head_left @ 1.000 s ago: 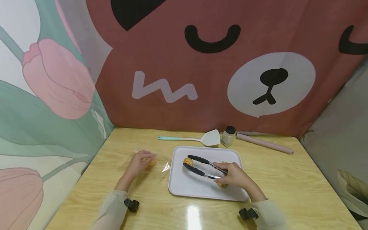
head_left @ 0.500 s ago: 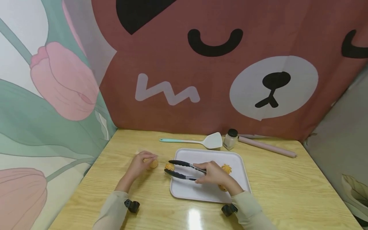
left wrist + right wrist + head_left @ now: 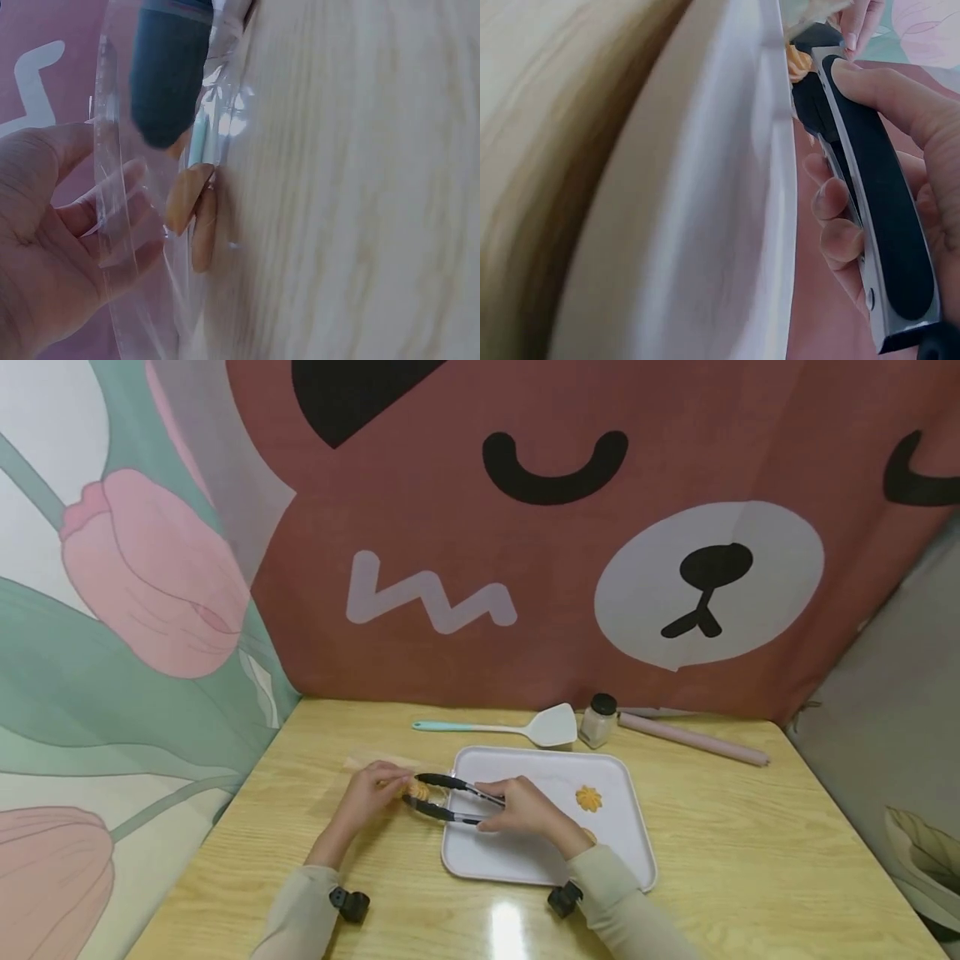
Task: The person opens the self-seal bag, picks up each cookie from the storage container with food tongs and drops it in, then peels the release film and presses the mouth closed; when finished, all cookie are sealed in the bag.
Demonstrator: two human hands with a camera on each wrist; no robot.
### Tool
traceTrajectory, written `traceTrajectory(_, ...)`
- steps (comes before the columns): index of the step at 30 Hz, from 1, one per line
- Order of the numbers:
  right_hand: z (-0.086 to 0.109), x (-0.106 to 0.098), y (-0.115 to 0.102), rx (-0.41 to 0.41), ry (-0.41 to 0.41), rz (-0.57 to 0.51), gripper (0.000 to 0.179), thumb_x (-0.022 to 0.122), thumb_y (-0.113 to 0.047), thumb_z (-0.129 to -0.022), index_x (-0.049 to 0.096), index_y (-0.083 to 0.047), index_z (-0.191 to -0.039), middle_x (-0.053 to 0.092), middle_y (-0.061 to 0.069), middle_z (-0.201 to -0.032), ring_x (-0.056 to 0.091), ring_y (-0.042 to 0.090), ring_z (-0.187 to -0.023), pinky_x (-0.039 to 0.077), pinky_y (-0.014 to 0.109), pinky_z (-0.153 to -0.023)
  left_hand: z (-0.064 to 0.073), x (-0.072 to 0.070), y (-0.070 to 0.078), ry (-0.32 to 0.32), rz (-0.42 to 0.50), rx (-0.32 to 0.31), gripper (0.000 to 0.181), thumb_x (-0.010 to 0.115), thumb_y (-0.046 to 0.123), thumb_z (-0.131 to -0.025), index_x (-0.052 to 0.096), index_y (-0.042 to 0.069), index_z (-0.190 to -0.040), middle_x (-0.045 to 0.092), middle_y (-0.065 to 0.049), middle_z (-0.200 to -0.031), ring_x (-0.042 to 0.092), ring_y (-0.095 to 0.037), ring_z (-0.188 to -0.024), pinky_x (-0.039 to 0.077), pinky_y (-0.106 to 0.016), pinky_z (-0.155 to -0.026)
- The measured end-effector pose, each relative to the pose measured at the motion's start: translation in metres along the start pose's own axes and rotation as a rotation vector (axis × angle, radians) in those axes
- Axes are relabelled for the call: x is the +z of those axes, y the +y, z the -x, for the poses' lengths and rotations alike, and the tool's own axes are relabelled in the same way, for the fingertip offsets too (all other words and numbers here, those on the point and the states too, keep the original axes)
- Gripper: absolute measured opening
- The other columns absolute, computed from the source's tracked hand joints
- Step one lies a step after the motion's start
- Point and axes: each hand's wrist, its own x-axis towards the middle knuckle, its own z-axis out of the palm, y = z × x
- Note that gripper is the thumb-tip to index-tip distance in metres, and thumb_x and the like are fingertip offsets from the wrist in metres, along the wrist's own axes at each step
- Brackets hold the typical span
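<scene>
My left hand (image 3: 371, 797) pinches the edge of a clear plastic bag (image 3: 109, 154) lying on the wooden table left of the tray. Inside the bag are cookies (image 3: 187, 199), seen edge-on in the left wrist view. My right hand (image 3: 525, 812) grips black-tipped metal tongs (image 3: 877, 195), thumb on one arm and fingers curled under the other. Between the tong tips sits an orange swirled cookie (image 3: 799, 64), at the bag's mouth beside my left fingers. One flower-shaped cookie (image 3: 588, 798) lies on the white tray (image 3: 510, 862); another (image 3: 589, 834) is partly hidden by my right wrist.
Behind the tray lie a white spatula (image 3: 553, 725) with a mint handle, a glass jar (image 3: 597, 727) with a black lid, and a pink rod (image 3: 693, 738). A printed cloth (image 3: 555, 652) hangs at the table's back edge.
My right hand has carried the tongs and cookie leftward from over the tray to the bag's mouth. Another tray cookie came into view behind it. My left hand has stayed nearly in place.
</scene>
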Motion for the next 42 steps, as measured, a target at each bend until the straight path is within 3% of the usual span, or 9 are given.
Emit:
traceTrajectory(2, -0.003, 0.003, -0.002, 0.005, 0.014, 0.012, 0.06, 0.083, -0.027, -0.072, 0.062, -0.006, -0.124, 0.069, 0.012, -0.107, 0.027, 0.002, -0.053, 0.033, 0.02, -0.055, 0.0, 0.002, 0.001, -0.003, 0.003, -0.003, 0.016, 0.067, 0.01, -0.088, 0.074, 0.006, -0.101, 0.066, -0.009, -0.1, 0.06, -0.027, -0.096, 0.05, -0.045, -0.086)
traceTrajectory(9, -0.017, 0.002, -0.012, 0.015, 0.018, 0.063, 0.062, 0.082, -0.029, -0.072, 0.061, -0.007, -0.126, 0.065, 0.011, -0.071, 0.017, 0.006, -0.05, 0.026, 0.021, -0.05, -0.003, 0.002, 0.004, 0.023, -0.047, 0.007, 0.014, 0.068, 0.009, -0.086, 0.075, 0.008, -0.098, 0.067, -0.009, -0.1, 0.061, -0.027, -0.095, 0.051, -0.044, -0.084)
traceTrajectory(12, -0.022, 0.002, -0.014, 0.025, 0.022, 0.068, 0.062, 0.083, -0.029, -0.071, 0.061, -0.006, -0.125, 0.07, 0.011, -0.082, 0.021, 0.005, -0.05, 0.029, 0.021, -0.05, -0.004, 0.001, 0.007, 0.018, -0.054, 0.013, 0.014, 0.069, 0.009, -0.086, 0.075, 0.007, -0.099, 0.066, -0.01, -0.1, 0.061, -0.028, -0.095, 0.051, -0.043, -0.084)
traceTrajectory(15, -0.027, 0.003, -0.015, 0.038, 0.032, 0.068, 0.062, 0.083, -0.029, -0.071, 0.062, -0.006, -0.125, 0.07, 0.009, -0.079, 0.02, 0.005, -0.05, 0.029, 0.021, -0.051, -0.006, -0.003, 0.008, 0.021, -0.046, 0.009, 0.015, 0.069, 0.009, -0.086, 0.075, 0.006, -0.099, 0.066, -0.011, -0.1, 0.061, -0.029, -0.095, 0.051, -0.045, -0.083)
traceTrajectory(20, -0.032, 0.009, -0.018, 0.069, 0.024, 0.059, 0.065, 0.083, -0.032, -0.071, 0.06, -0.008, -0.127, 0.041, -0.007, -0.044, 0.015, 0.006, -0.049, 0.023, 0.022, -0.048, -0.005, -0.003, 0.005, 0.041, -0.045, 0.018, 0.014, 0.068, 0.007, -0.087, 0.074, 0.005, -0.098, 0.065, -0.011, -0.1, 0.06, -0.03, -0.095, 0.05, -0.047, -0.084)
traceTrajectory(22, -0.032, 0.012, -0.018, 0.079, 0.018, 0.063, 0.067, 0.083, -0.034, -0.069, 0.061, -0.008, -0.127, 0.036, -0.01, -0.044, 0.017, 0.006, -0.049, 0.023, 0.021, -0.048, -0.004, 0.0, 0.002, 0.046, -0.041, 0.016, 0.014, 0.068, 0.006, -0.086, 0.075, 0.005, -0.098, 0.065, -0.011, -0.099, 0.06, -0.03, -0.095, 0.05, -0.047, -0.084)
traceTrajectory(28, -0.023, 0.015, -0.014, 0.1, 0.015, 0.044, 0.068, 0.085, -0.033, -0.068, 0.061, -0.007, -0.126, 0.047, -0.007, -0.049, 0.019, 0.006, -0.05, 0.025, 0.021, -0.049, -0.001, 0.012, -0.005, 0.066, -0.021, 0.029, 0.013, 0.069, 0.004, -0.085, 0.075, 0.004, -0.096, 0.066, -0.009, -0.098, 0.061, -0.028, -0.094, 0.05, -0.044, -0.085)
traceTrajectory(35, -0.008, 0.007, -0.006, 0.089, 0.013, -0.008, 0.067, 0.084, -0.032, -0.07, 0.06, -0.007, -0.127, 0.046, -0.006, -0.047, 0.014, 0.005, -0.046, 0.024, 0.02, -0.045, -0.003, 0.011, -0.003, 0.065, -0.008, 0.026, 0.012, 0.07, 0.004, -0.084, 0.075, 0.004, -0.095, 0.067, -0.01, -0.098, 0.062, -0.028, -0.095, 0.049, -0.046, -0.087)
traceTrajectory(42, 0.011, -0.011, 0.003, 0.058, 0.012, -0.054, 0.068, 0.083, -0.034, -0.071, 0.058, -0.009, -0.129, 0.065, 0.007, -0.07, 0.017, 0.004, -0.045, 0.029, 0.02, -0.047, -0.002, 0.006, 0.0, 0.044, -0.017, -0.003, 0.014, 0.069, 0.008, -0.086, 0.074, 0.005, -0.099, 0.066, -0.009, -0.099, 0.061, -0.028, -0.096, 0.048, -0.046, -0.088)
